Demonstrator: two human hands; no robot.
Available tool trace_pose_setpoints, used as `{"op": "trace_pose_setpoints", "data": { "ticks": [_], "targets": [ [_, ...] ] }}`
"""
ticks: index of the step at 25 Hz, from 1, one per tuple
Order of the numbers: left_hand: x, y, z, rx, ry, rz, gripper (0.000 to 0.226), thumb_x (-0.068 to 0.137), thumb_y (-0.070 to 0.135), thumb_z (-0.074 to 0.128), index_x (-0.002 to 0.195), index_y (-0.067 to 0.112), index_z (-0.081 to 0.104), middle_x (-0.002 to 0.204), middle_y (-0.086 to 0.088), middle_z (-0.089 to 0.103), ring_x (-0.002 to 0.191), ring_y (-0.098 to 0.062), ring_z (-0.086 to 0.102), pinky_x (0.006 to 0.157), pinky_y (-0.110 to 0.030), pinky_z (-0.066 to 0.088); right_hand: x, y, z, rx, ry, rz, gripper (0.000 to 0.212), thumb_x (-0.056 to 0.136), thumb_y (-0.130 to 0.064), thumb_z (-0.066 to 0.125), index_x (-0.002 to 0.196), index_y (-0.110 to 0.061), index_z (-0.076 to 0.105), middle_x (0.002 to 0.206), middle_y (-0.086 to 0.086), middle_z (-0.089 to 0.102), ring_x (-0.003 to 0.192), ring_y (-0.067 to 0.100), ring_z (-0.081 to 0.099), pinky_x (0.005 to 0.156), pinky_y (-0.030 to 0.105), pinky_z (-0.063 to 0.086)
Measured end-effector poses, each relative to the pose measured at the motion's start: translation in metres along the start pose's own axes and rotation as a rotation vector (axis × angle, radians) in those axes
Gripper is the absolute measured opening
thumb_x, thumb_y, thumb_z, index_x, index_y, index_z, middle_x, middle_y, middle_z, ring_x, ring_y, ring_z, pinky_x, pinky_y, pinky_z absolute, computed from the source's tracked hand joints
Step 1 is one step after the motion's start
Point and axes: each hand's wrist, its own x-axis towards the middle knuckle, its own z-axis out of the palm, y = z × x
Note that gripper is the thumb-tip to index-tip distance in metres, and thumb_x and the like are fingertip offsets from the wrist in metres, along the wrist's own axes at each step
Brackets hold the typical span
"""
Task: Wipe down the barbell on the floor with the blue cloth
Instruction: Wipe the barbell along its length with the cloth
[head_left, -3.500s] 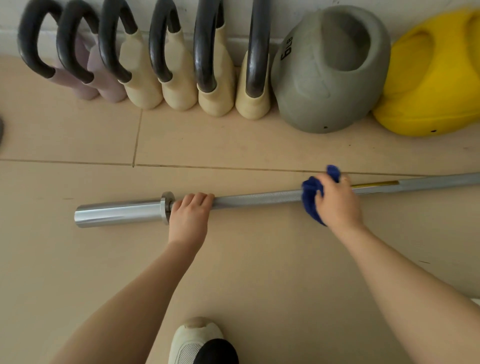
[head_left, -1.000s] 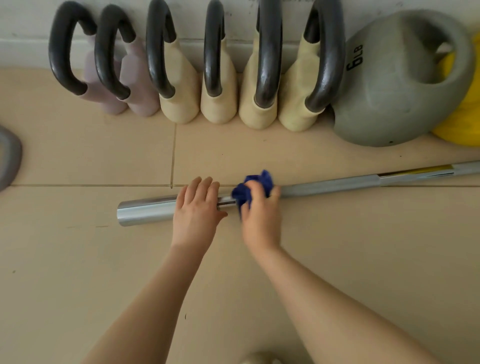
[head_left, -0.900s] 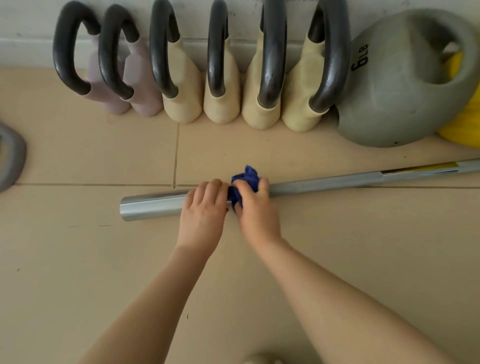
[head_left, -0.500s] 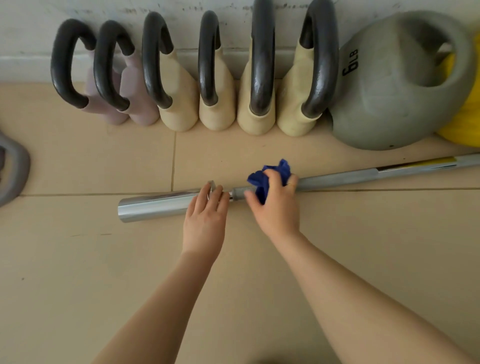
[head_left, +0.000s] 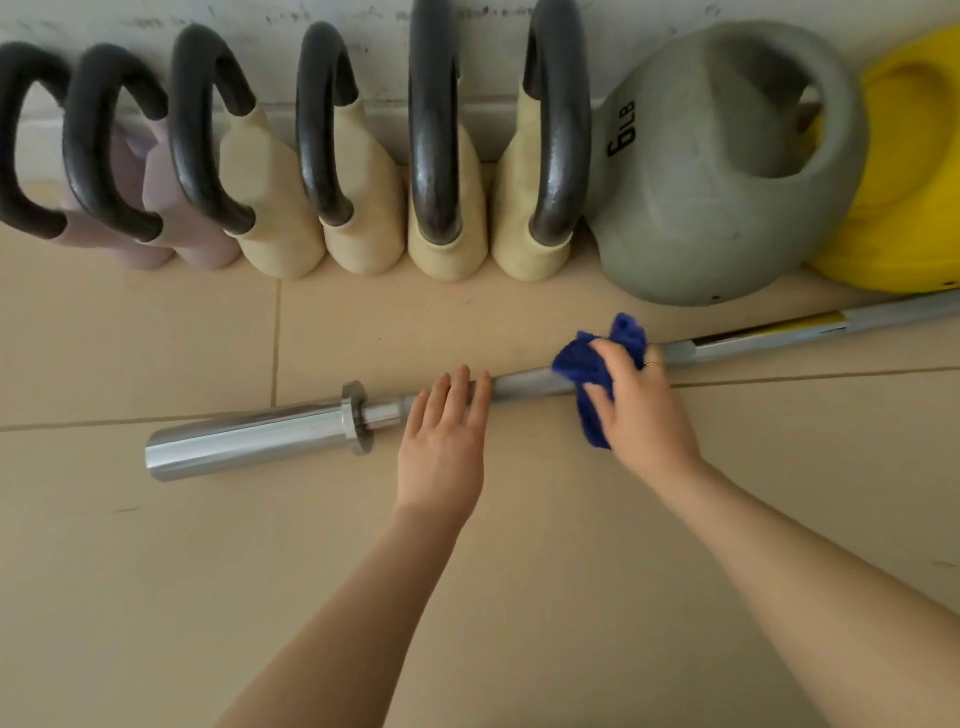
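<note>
Your barbell (head_left: 249, 439) lies on the tiled floor (head_left: 156, 597), running from its shiny sleeve end on the left up towards the right edge of the view, just in front of the weights lined along the wall. Your left hand (head_left: 444, 441) is flat, fingers straight and together, resting on the shaft just right of the collar. Your right hand (head_left: 641, 402) is curled around the blue cloth (head_left: 587, 366), bunching it over the shaft further right, well apart from the left hand. Behind it sit a grey kettlebell (head_left: 691, 208) marked 6 LB and a yellow kettlebell (head_left: 904, 208) touching it.
</note>
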Motion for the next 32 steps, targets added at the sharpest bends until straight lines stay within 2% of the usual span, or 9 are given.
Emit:
{"op": "trace_pose_setpoints", "data": {
  "ticks": [4, 6, 8, 10, 15, 20, 25, 30, 32],
  "targets": [
    [-0.002, 0.006, 0.006, 0.045, -0.014, -0.042, 0.065, 0.073, 0.003, 0.023, 0.133, 0.006, 0.046, 0.134, -0.014, 0.054, 0.122, -0.032, 0.052, 0.098, -0.044, 0.044, 0.023, 0.043, -0.031, 0.056, 0.203, 0.415, 0.040, 0.093, -0.018, 0.050, 0.132, -0.014, 0.044, 0.137, 0.025, 0.037, 0.100, 0.049, 0.055, 0.086, 0.047, 0.045],
    [0.002, 0.010, 0.001, 0.046, -0.047, -0.091, 0.065, 0.078, 0.003, 0.024, 0.143, 0.009, 0.028, 0.148, -0.012, 0.036, 0.135, -0.030, 0.036, 0.109, -0.041, 0.032, 0.017, 0.021, -0.021, 0.057, 0.164, 0.341, 0.040, 0.092, -0.017, 0.052, 0.131, -0.014, 0.046, 0.135, 0.025, 0.038, 0.097, 0.049, 0.056, 0.083, 0.045, 0.046],
    [0.007, 0.012, -0.001, 0.003, -0.110, -0.130, 0.069, 0.086, 0.003, 0.029, 0.148, 0.014, -0.001, 0.158, -0.007, 0.006, 0.145, -0.026, 0.008, 0.117, -0.038, 0.010, 0.004, -0.002, -0.005, 0.091, 0.075, 0.125, 0.040, 0.090, -0.017, 0.054, 0.129, -0.014, 0.048, 0.136, 0.024, 0.038, 0.093, 0.049, 0.058, 0.079, 0.045, 0.048],
    [0.007, 0.008, -0.002, 0.009, -0.108, -0.126, 0.073, 0.089, 0.005, 0.033, 0.147, 0.016, -0.010, 0.158, -0.004, -0.004, 0.145, -0.023, 0.000, 0.118, -0.036, 0.003, 0.003, 0.001, -0.003, 0.075, 0.002, 0.003, 0.040, 0.090, -0.018, 0.054, 0.129, -0.017, 0.049, 0.135, 0.023, 0.039, 0.092, 0.048, 0.058, 0.078, 0.046, 0.049],
    [0.011, 0.004, -0.006, -0.013, -0.116, -0.103, 0.078, 0.087, 0.005, 0.038, 0.147, 0.018, -0.010, 0.158, -0.002, -0.003, 0.145, -0.022, 0.001, 0.117, -0.036, 0.003, 0.023, 0.020, -0.022, 0.075, 0.169, 0.376, 0.039, 0.092, -0.018, 0.051, 0.131, -0.016, 0.046, 0.132, 0.024, 0.040, 0.099, 0.047, 0.055, 0.081, 0.045, 0.046],
    [0.013, 0.002, -0.008, -0.036, -0.157, -0.078, 0.077, 0.088, 0.008, 0.039, 0.147, 0.017, -0.010, 0.158, -0.001, -0.004, 0.145, -0.021, 0.000, 0.117, -0.036, 0.002, 0.001, -0.020, 0.002, 0.005, -0.073, -0.035, 0.039, 0.092, -0.024, 0.050, 0.131, -0.021, 0.046, 0.129, 0.020, 0.043, 0.093, 0.045, 0.058, 0.075, 0.045, 0.048],
    [0.014, -0.014, -0.026, -0.173, -0.079, -0.114, 0.061, 0.090, 0.002, 0.038, 0.147, 0.009, 0.015, 0.156, -0.005, 0.019, 0.142, -0.019, 0.019, 0.115, -0.029, 0.016, 0.015, -0.006, -0.013, 0.090, 0.140, 0.419, 0.038, 0.093, -0.019, 0.049, 0.131, -0.020, 0.045, 0.134, 0.021, 0.039, 0.100, 0.044, 0.057, 0.082, 0.044, 0.046],
    [-0.005, -0.030, -0.026, -0.127, -0.102, -0.070, 0.059, 0.089, -0.002, 0.038, 0.145, 0.003, 0.019, 0.153, -0.009, 0.024, 0.142, -0.022, 0.022, 0.114, -0.030, 0.021, -0.022, -0.096, 0.032, 0.141, -0.163, 0.013, 0.038, 0.093, -0.023, 0.049, 0.130, -0.025, 0.045, 0.137, 0.015, 0.036, 0.096, 0.041, 0.059, 0.078, 0.040, 0.048],
    [-0.008, -0.039, -0.023, -0.039, -0.007, -0.067, 0.051, 0.081, -0.003, 0.042, 0.131, -0.004, 0.044, 0.138, -0.019, 0.047, 0.127, -0.033, 0.046, 0.107, -0.042, 0.034, -0.020, -0.101, 0.037, 0.103, -0.217, -0.067, 0.039, 0.094, -0.026, 0.048, 0.132, -0.028, 0.043, 0.139, 0.012, 0.034, 0.097, 0.040, 0.059, 0.079, 0.040, 0.048]
  ]
}}
